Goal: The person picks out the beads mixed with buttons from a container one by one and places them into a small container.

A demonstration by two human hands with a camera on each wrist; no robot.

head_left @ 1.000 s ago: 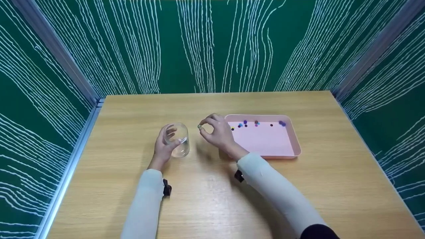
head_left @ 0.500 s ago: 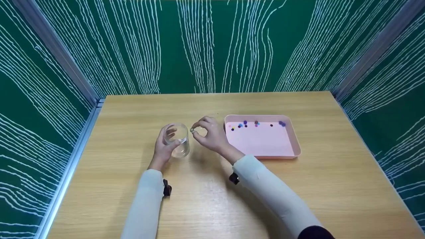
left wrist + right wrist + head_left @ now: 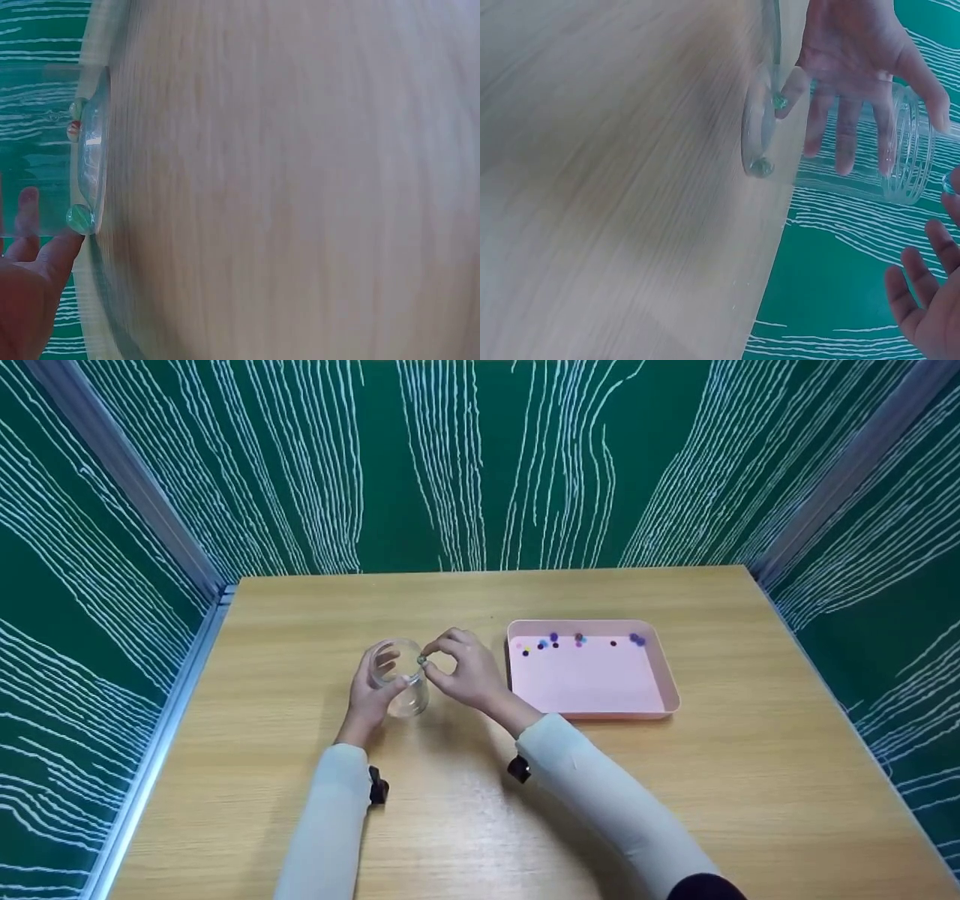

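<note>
A clear jar [image 3: 411, 703] stands upright on the table, left of its middle. My left hand [image 3: 366, 699] holds it from the left, fingers behind and thumb in front. My right hand [image 3: 469, 673] pinches a small glassy green marble [image 3: 421, 659] between thumb and forefinger, at the right side of the jar's rim. The other right fingers are loosely bent in the right wrist view. Inside the jar, in the left wrist view, a green marble [image 3: 79, 218] and a red-and-white marble [image 3: 73, 131] lie at the bottom, with another greenish marble [image 3: 77, 109] beside it.
To the right is a shallow pink tray [image 3: 600, 679] with several small coloured balls [image 3: 554, 637] along its far side. The wooden table [image 3: 720, 780] ends at a green wall [image 3: 675, 495] with white wavy lines.
My right hand has moved left, away from the tray, bringing the pinched marble to the jar's rim. My left hand and the jar have stayed in place.
</note>
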